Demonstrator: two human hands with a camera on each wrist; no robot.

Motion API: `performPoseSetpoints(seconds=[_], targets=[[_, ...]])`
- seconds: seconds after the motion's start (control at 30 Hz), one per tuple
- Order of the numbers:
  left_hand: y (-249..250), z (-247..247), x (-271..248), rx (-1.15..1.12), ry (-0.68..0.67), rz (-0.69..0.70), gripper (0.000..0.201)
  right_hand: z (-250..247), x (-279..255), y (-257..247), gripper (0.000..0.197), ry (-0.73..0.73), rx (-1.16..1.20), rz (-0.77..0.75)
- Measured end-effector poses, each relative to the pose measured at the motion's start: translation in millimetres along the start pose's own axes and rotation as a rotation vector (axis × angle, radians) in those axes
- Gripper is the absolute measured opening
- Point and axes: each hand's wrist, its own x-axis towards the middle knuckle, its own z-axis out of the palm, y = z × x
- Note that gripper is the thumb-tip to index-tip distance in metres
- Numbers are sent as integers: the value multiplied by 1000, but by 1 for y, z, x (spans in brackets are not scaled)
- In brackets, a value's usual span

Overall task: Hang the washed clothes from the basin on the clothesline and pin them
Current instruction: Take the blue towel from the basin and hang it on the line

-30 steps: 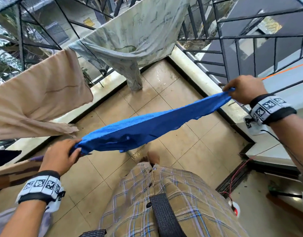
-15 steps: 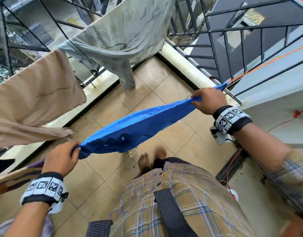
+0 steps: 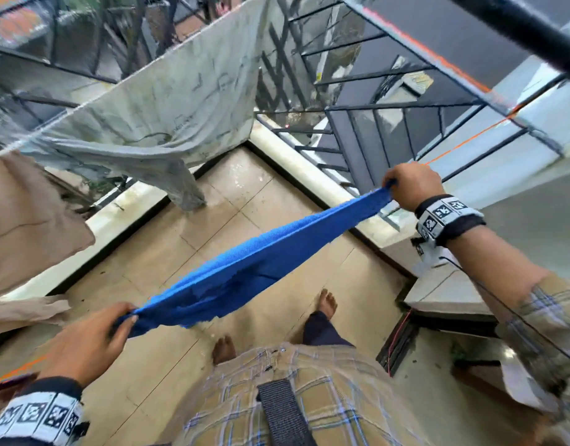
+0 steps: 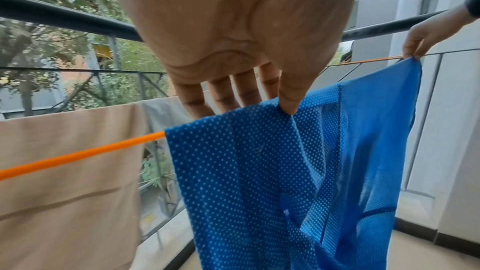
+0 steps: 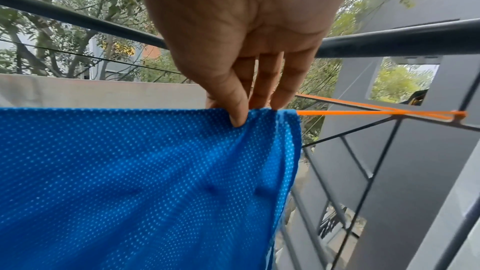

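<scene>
At the two ends of the blue mesh garment [image 3: 245, 275], the left hand [image 3: 87, 339] and the right hand [image 3: 412, 186] each pinch its top edge. Its long axis runs along the orange clothesline [image 5: 363, 112], seemingly draped over it. Beside it hang a beige cloth [image 4: 67, 171] and a grey shirt [image 3: 155, 123].

No readable words, brands or numbers anywhere. Only black-and-white square code markers on the wristbands [image 3: 444, 215], carrying no letters. Faint printed marks on the pale hung cloth [image 3: 168, 101], too blurred to make out.
</scene>
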Motion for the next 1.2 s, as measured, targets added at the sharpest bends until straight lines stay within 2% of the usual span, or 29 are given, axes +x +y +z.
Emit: performPoseSetpoints(seconds=[0.07,0.17,0.33,0.43,0.5,0.67,0.8,0.93,1.0,1.1,1.2], targets=[[53,-4,12,-17,30,30,15,-12,19,39,32,19,-16,12],[135,-3,41,-20,1,71,14,-37,50,108,31,27,-47,17],[244,4,83,-1,27,99,14,-65,95,203,27,35,-105,6],[289,14,103,-8,39,105,15,-75,115,241,17,79,-164,35],[312,24,115,-11,55,119,16,-73,125,263,17,60,-173,32],[342,32,131,-34,45,111,14,-52,128,292,24,137,-59,54],[338,24,134,-25,24,85,11,-36,122,307,29,230,158,98],[323,11,127,18,17,41,15,-17,116,305,29,454,449,81],[314,11,121,4,6,30,20,-8,116,300,28,448,556,136],[308,11,115,-31,-2,38,41,-1,119,292,22,379,639,166],[313,5,111,-85,31,66,34,-5,128,293,26,402,649,182]])
